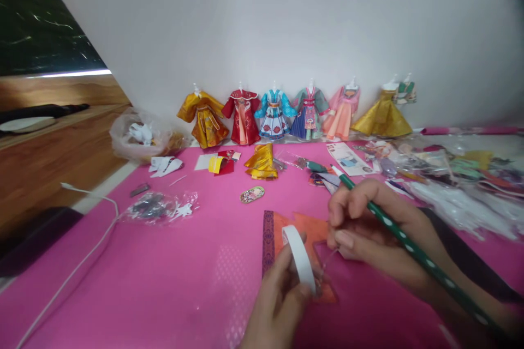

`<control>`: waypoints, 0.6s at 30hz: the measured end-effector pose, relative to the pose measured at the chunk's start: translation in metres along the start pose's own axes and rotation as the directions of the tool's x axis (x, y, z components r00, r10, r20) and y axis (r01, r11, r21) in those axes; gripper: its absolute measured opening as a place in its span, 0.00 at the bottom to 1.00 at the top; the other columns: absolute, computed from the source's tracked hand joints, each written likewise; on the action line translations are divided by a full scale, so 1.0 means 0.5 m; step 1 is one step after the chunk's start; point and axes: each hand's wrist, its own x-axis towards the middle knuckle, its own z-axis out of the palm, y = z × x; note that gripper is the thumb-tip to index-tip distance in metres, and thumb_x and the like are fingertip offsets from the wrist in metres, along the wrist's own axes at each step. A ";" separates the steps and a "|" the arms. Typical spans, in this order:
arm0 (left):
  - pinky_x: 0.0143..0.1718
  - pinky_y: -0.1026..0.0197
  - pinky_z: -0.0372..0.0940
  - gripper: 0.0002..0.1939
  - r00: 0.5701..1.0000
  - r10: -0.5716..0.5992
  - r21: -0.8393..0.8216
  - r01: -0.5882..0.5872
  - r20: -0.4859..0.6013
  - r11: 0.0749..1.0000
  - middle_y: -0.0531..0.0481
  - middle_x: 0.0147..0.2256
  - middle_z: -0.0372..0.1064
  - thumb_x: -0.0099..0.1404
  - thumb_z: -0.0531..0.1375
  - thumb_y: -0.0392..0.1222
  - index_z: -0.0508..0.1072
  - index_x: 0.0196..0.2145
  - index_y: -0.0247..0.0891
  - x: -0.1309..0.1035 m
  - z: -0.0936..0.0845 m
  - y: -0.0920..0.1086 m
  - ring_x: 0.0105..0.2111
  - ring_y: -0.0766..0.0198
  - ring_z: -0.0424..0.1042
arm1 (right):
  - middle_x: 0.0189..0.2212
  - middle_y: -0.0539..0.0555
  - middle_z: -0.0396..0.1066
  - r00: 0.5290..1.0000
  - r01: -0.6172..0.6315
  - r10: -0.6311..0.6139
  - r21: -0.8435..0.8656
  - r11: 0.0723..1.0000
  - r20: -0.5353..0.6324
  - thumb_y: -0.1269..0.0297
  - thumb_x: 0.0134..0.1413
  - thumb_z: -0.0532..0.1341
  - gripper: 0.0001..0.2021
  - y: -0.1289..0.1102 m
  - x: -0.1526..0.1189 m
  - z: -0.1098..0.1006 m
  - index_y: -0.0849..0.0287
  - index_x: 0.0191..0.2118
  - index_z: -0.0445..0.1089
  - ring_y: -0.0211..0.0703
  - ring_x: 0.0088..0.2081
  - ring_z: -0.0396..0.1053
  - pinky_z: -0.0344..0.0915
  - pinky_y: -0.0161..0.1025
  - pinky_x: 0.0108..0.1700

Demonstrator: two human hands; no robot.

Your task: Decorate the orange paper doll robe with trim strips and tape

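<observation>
My left hand [273, 305] is closed round a narrow roll of white tape [302, 262], held on edge with thumb and fingers. A thin, clear-looking strip [329, 257] runs from the roll towards my right hand [374, 237], whose thumb and fingertips pinch its end. That same hand also carries a green pencil [409, 245] with white spots, lying slantwise between thumb and forefinger, its white tip pointing up and left. Beneath both hands lies a flat orange piece [313, 226], apparently cloth or paper, with a purple patterned border [268, 240] on its left.
Several small doll robes, such as a blue one [275, 114], stand along the wall. Bagged pieces [466, 202] crowd the right of the pink mat [164, 278]. An oval patterned clip-like item [252, 194], gold cloth [262, 162] and a white cable [77, 270] lie around.
</observation>
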 end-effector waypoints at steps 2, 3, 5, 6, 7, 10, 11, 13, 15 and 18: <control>0.45 0.54 0.67 0.30 0.999 0.011 -0.038 -0.012 -0.036 0.999 0.47 0.38 0.76 0.60 0.65 0.44 0.66 0.59 0.38 0.002 0.008 -0.003 0.40 0.56 0.75 | 0.33 0.46 0.68 0.999 0.004 -0.003 0.038 0.999 -0.034 0.80 0.52 0.62 0.14 0.002 0.006 -0.001 0.51 0.34 0.63 0.34 0.32 0.70 0.69 0.30 0.32; 0.44 0.56 0.68 0.32 0.998 0.011 -0.051 -0.014 -0.057 0.999 0.49 0.36 0.76 0.59 0.67 0.42 0.65 0.60 0.38 0.003 0.012 -0.004 0.37 0.58 0.76 | 0.34 0.46 0.70 0.999 0.000 0.002 0.051 0.999 -0.045 0.80 0.52 0.62 0.13 0.004 0.009 -0.002 0.51 0.34 0.64 0.34 0.34 0.71 0.70 0.29 0.33; 0.42 0.58 0.69 0.33 0.995 -0.007 -0.066 0.001 -0.095 0.998 0.51 0.34 0.77 0.58 0.68 0.40 0.65 0.59 0.38 0.006 0.018 -0.006 0.35 0.61 0.77 | 0.34 0.48 0.73 0.998 -0.014 0.019 0.066 0.998 -0.068 0.79 0.53 0.62 0.12 0.009 0.012 -0.003 0.52 0.34 0.65 0.36 0.37 0.73 0.72 0.29 0.37; 0.41 0.59 0.69 0.32 0.994 -0.017 -0.070 0.009 -0.109 0.998 0.51 0.34 0.78 0.58 0.68 0.39 0.65 0.59 0.38 0.007 0.020 -0.007 0.34 0.61 0.77 | 0.35 0.48 0.73 0.996 -0.028 0.034 0.074 0.997 -0.079 0.78 0.54 0.63 0.12 0.013 0.013 -0.004 0.52 0.34 0.65 0.36 0.37 0.74 0.72 0.30 0.37; 0.41 0.60 0.69 0.31 0.992 -0.024 -0.070 0.015 -0.121 0.997 0.51 0.34 0.79 0.59 0.68 0.39 0.66 0.58 0.37 0.008 0.021 -0.008 0.34 0.62 0.77 | 0.34 0.48 0.74 0.995 -0.040 0.047 0.077 0.996 -0.089 0.78 0.54 0.63 0.11 0.017 0.014 -0.006 0.52 0.34 0.66 0.37 0.37 0.74 0.73 0.30 0.36; 0.40 0.62 0.70 0.30 0.989 -0.024 -0.050 0.017 -0.145 0.999 0.52 0.33 0.80 0.59 0.68 0.38 0.67 0.58 0.38 0.008 0.015 -0.011 0.32 0.64 0.78 | 0.32 0.48 0.74 0.990 -0.089 0.096 0.067 0.994 -0.106 0.75 0.54 0.64 0.09 0.028 0.021 -0.015 0.54 0.34 0.65 0.35 0.30 0.72 0.72 0.30 0.30; 0.40 0.62 0.70 0.29 0.988 -0.022 -0.041 0.016 -0.152 0.999 0.52 0.34 0.80 0.59 0.68 0.37 0.68 0.57 0.39 0.008 0.013 -0.011 0.32 0.65 0.77 | 0.31 0.47 0.74 0.987 -0.100 0.107 0.060 0.993 -0.118 0.75 0.53 0.64 0.09 0.032 0.025 -0.019 0.54 0.33 0.65 0.34 0.28 0.71 0.71 0.30 0.29; 0.40 0.62 0.70 0.29 0.987 -0.025 -0.025 0.021 -0.157 0.999 0.53 0.34 0.81 0.58 0.67 0.36 0.68 0.58 0.40 0.007 0.008 -0.010 0.31 0.65 0.77 | 0.29 0.47 0.72 0.983 -0.122 0.126 0.036 0.992 -0.137 0.74 0.51 0.65 0.09 0.039 0.032 -0.026 0.55 0.32 0.64 0.33 0.26 0.69 0.70 0.31 0.30; 0.40 0.62 0.70 0.29 0.987 -0.030 -0.008 0.029 -0.161 1.000 0.52 0.34 0.81 0.59 0.66 0.35 0.68 0.58 0.39 0.007 0.007 -0.008 0.33 0.64 0.77 | 0.29 0.47 0.71 0.980 -0.141 0.140 -0.002 0.990 -0.144 0.73 0.50 0.65 0.09 0.046 0.038 -0.030 0.56 0.31 0.63 0.33 0.26 0.69 0.69 0.31 0.29; 0.40 0.61 0.70 0.28 0.983 -0.042 -0.002 0.042 -0.177 0.999 0.51 0.35 0.81 0.59 0.65 0.35 0.68 0.57 0.38 0.010 0.011 -0.001 0.33 0.63 0.78 | 0.30 0.48 0.71 0.979 -0.150 0.132 -0.108 0.983 -0.158 0.72 0.50 0.66 0.09 0.058 0.041 -0.036 0.56 0.31 0.63 0.34 0.28 0.69 0.69 0.33 0.31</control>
